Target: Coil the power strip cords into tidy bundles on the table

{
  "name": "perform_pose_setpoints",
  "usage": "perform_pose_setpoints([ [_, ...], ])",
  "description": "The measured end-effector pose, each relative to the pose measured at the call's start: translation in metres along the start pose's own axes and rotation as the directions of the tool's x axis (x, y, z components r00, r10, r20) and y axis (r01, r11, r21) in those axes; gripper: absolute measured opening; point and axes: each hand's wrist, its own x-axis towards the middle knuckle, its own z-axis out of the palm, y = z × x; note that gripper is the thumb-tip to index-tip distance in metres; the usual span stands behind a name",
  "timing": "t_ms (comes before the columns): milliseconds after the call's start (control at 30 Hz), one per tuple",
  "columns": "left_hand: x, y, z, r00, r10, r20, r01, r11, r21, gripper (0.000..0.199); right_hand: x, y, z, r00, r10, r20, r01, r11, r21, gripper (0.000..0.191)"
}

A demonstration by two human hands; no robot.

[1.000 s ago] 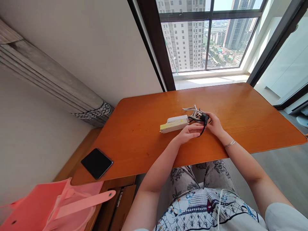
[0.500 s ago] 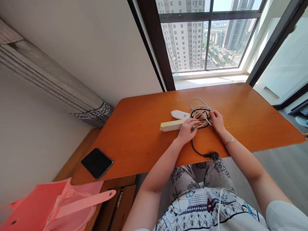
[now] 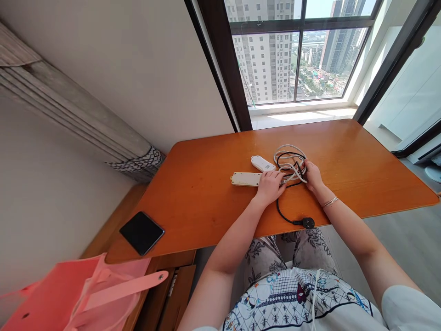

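Observation:
My left hand is closed over the right end of a cream power strip, which lies on the wooden table. A white power strip rests just behind it. To the right is a tangle of white cable and black cable. My right hand pinches the right side of the tangled loops; which strands it grips is partly hidden by the fingers. The black cable runs toward me and ends in a round black plug at the table's near edge.
A black tablet or phone lies near the left corner of the brown table. Below that corner hangs a pink bag with a strap. Beyond the table are a window and a tied curtain.
The cream strip has rolled so another face shows on top, with my left hand over its end. The white strip has turned slightly. My right hand has shifted a little right with the cable loops.

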Motion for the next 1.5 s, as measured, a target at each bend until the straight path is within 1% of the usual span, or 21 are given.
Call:
perform_pose_setpoints([
  [67, 0.0, 0.001, -0.001, 1.0, -0.011, 0.017, 0.011, 1.0, 0.019, 0.035, 0.0, 0.004, 0.0, 0.999, -0.05, -0.019, 0.048, 0.993, -0.108, 0.053],
  [133, 0.0, 0.002, -0.003, 0.999, -0.026, 0.036, 0.024, 0.998, 0.051, 0.035, 0.001, 0.007, -0.002, 0.986, -0.154, -0.066, 0.131, 0.956, -0.262, 0.05],
  [200, 0.0, 0.003, -0.005, 0.998, -0.029, 0.051, 0.025, 0.997, 0.078, 0.035, 0.001, 0.007, -0.006, 0.946, -0.296, -0.132, 0.219, 0.884, -0.414, 0.047],
  [267, 0.0, 0.003, -0.006, 0.998, -0.017, 0.064, 0.011, 0.996, 0.09, 0.034, 0.0, 0.001, -0.01, 0.888, -0.429, -0.166, 0.291, 0.804, -0.519, 0.049],
  [300, 0.0, 0.003, -0.007, 0.998, -0.008, 0.069, 0.002, 0.996, 0.092, 0.034, -0.002, -0.004, -0.012, 0.862, -0.483, -0.151, 0.332, 0.765, -0.552, 0.048],
  [333, 0.0, 0.003, -0.007, 0.997, 0.0, 0.073, -0.007, 0.996, 0.094, 0.034, -0.004, -0.008, -0.014, 0.842, -0.529, -0.11, 0.379, 0.723, -0.577, 0.046],
  [400, -0.001, 0.002, -0.007, 0.997, 0.011, 0.082, -0.018, 0.995, 0.095, 0.035, -0.008, -0.017, -0.014, 0.816, -0.577, 0.032, 0.474, 0.636, -0.61, 0.04],
  [433, -0.001, 0.002, -0.007, 0.996, 0.013, 0.085, -0.021, 0.995, 0.095, 0.036, -0.011, -0.02, -0.014, 0.811, -0.575, 0.109, 0.507, 0.596, -0.623, 0.038],
  [500, -0.001, 0.002, -0.008, 0.996, 0.015, 0.089, -0.023, 0.996, 0.092, 0.039, -0.014, -0.022, -0.01, 0.821, -0.526, 0.221, 0.523, 0.54, -0.659, 0.042],
  [567, -0.002, 0.003, -0.008, 0.996, 0.014, 0.091, -0.022, 0.996, 0.089, 0.04, -0.014, -0.021, -0.006, 0.86, -0.454, 0.235, 0.471, 0.524, -0.71, 0.049],
  [633, -0.002, 0.005, -0.008, 0.995, 0.008, 0.095, -0.016, 0.996, 0.089, 0.039, -0.012, -0.019, -0.005, 0.905, -0.383, 0.183, 0.379, 0.533, -0.756, 0.048],
  [700, -0.002, 0.006, -0.008, 0.995, -0.005, 0.099, -0.003, 0.996, 0.086, 0.036, -0.008, -0.021, -0.008, 0.946, -0.303, 0.112, 0.272, 0.56, -0.782, 0.042],
  [800, -0.002, 0.006, -0.008, 0.995, -0.035, 0.099, 0.027, 0.997, 0.077, 0.033, -0.003, -0.029, -0.018, 0.989, -0.146, 0.017, 0.104, 0.613, -0.783, 0.034],
  [867, -0.001, 0.005, -0.009, 0.994, -0.054, 0.096, 0.047, 0.996, 0.073, 0.033, -0.001, -0.035, -0.023, 0.998, -0.06, -0.026, 0.019, 0.641, -0.767, 0.031],
  [967, -0.001, 0.004, -0.009, 0.993, -0.069, 0.093, 0.063, 0.996, 0.065, 0.032, -0.001, -0.041, -0.026, 0.999, 0.004, -0.046, -0.036, 0.709, -0.705, 0.028],
  [1067, 0.0, 0.003, -0.01, 0.994, -0.079, 0.08, 0.075, 0.996, 0.056, 0.029, -0.005, -0.045, -0.024, 0.994, 0.097, 0.048, -0.049, 0.799, -0.599, 0.033],
  [1133, -0.001, 0.002, -0.01, 0.993, -0.093, 0.077, 0.089, 0.995, 0.049, 0.026, -0.007, -0.048, -0.023, 0.984, 0.152, 0.096, -0.068, 0.812, -0.579, 0.034],
  [1200, -0.001, 0.002, -0.012, 0.99, -0.11, 0.084, 0.107, 0.993, 0.04, 0.024, -0.009, -0.048, -0.024, 0.984, 0.16, 0.082, -0.076, 0.782, -0.618, 0.026],
  [1300, -0.001, 0.001, -0.014, 0.986, -0.135, 0.097, 0.133, 0.991, 0.029, 0.027, -0.008, -0.044, -0.024, 0.994, 0.102, 0.037, -0.053, 0.755, -0.654, 0.014],
  [1400, -0.001, 0.0, -0.018, 0.979, -0.16, 0.124, 0.158, 0.987, 0.025, 0.035, -0.006, -0.039, -0.022, 0.999, 0.053, 0.013, -0.036, 0.823, -0.567, 0.018],
  [1500, 0.0, -0.003, -0.021, 0.969, -0.201, 0.147, 0.197, 0.98, 0.041, 0.037, -0.004, -0.036, -0.018, 0.999, 0.005, -0.038, -0.019, 0.925, -0.379, 0.025],
])
